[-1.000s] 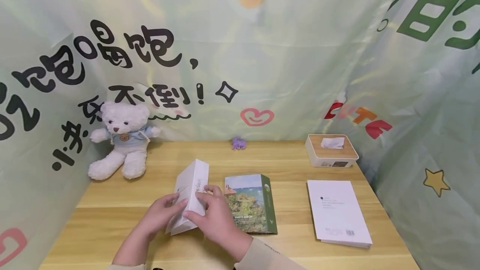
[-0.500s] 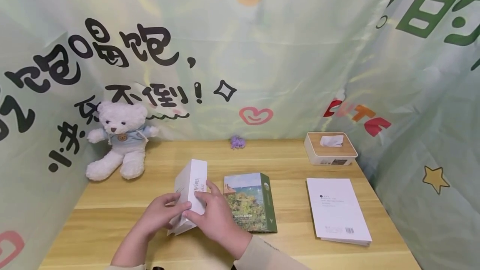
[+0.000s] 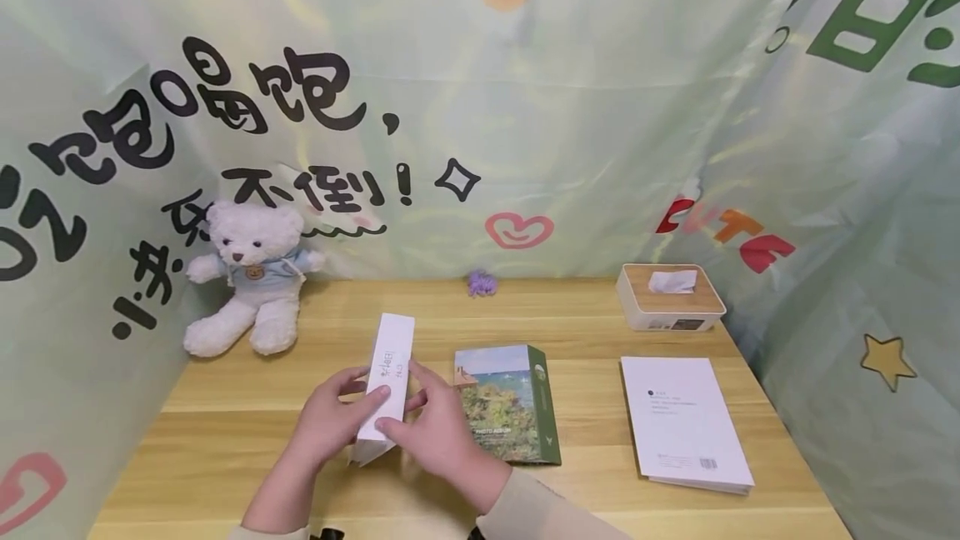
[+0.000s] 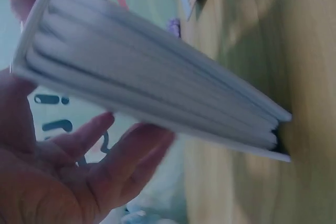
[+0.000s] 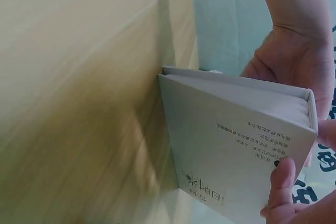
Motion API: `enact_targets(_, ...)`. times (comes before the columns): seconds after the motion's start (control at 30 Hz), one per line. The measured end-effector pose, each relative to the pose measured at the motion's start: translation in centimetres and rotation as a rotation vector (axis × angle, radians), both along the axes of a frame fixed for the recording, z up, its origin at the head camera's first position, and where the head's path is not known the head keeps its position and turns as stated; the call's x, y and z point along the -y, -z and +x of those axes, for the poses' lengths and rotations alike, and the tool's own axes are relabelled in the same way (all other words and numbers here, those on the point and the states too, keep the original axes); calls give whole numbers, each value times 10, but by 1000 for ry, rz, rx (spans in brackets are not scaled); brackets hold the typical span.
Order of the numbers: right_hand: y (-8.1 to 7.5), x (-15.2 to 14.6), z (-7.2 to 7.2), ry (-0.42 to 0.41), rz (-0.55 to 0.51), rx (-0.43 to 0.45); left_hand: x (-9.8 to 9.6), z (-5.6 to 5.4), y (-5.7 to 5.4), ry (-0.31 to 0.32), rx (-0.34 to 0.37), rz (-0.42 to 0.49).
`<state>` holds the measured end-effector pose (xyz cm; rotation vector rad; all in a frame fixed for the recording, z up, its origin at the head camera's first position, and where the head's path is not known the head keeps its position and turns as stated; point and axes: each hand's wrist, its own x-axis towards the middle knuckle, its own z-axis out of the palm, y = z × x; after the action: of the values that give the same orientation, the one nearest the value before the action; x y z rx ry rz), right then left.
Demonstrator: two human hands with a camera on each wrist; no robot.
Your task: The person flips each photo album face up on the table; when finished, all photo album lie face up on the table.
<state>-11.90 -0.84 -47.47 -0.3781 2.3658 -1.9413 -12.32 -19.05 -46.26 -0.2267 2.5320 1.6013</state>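
A thick white hardcover album (image 3: 391, 361) stands with its spine turned up towards the head camera, between both hands. My left hand (image 3: 335, 413) holds it from the left, thumb on the spine and fingers on the side cover. From the right, my right hand (image 3: 437, 422) grips it in the same way. In the left wrist view, the page end of the album (image 4: 152, 72) shows several thick leaves between the boards. Printed lettering covers part of the album's face (image 5: 231, 145) in the right wrist view, and its lower edge is right at the tabletop.
Just right of the hands lies a green photo album (image 3: 504, 407) with a landscape picture. Another white album (image 3: 686, 423) lies flat at the right. Along the back are a white teddy bear (image 3: 255, 282), a small purple object (image 3: 482, 283) and a tissue box (image 3: 671, 298).
The white album has turned in both hands: its left cover, visible before, has swung out of sight, and the spine now faces the head camera. The other things on the table stayed put.
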Motion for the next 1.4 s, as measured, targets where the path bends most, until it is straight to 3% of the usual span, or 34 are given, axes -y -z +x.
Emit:
enact_targets(0.2,0,2,1,-100,-176,94,-8,4,-14,-81,-109,-219)
enact_targets(0.53,1,4,3,-140,-226,103,-16,0,-30,-37,-169,-449)
enact_targets(0.73,4,9,3,-169,-182,131,-8,-9,-38,-51,-154,-480)
enact_targets(1.1,25,5,1,-199,-15,169,4,-8,-46,-99,-144,-520)
enact_targets(1.4,35,-3,-2,-195,109,185,14,-10,-47,-120,-88,-440)
